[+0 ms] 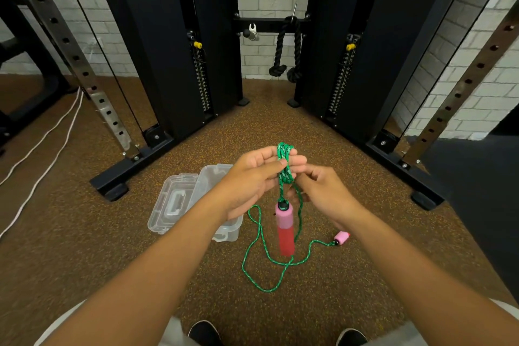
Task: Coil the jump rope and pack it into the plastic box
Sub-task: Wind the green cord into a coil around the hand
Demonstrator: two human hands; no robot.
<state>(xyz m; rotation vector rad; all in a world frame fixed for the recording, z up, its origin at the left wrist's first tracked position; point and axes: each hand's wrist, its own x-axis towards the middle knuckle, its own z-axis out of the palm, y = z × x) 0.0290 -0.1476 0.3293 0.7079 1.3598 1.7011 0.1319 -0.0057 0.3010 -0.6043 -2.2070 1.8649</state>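
Above plastic box (224,230), hands coiling jump rope (285,168)

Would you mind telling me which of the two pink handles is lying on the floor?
The small-looking handle at the right lies on the floor; the other handle dangles from the coil.

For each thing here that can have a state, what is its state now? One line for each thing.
Rope: partly coiled around the left hand's fingers; the rest lies loose on the floor.
Near handle: hanging from the coil, upright.
Far handle: lying on the floor.
Box: open, on the floor; no rope seen inside.
Lid: folded back, flat.
Left hand: holding the coil.
Right hand: pinching the rope.
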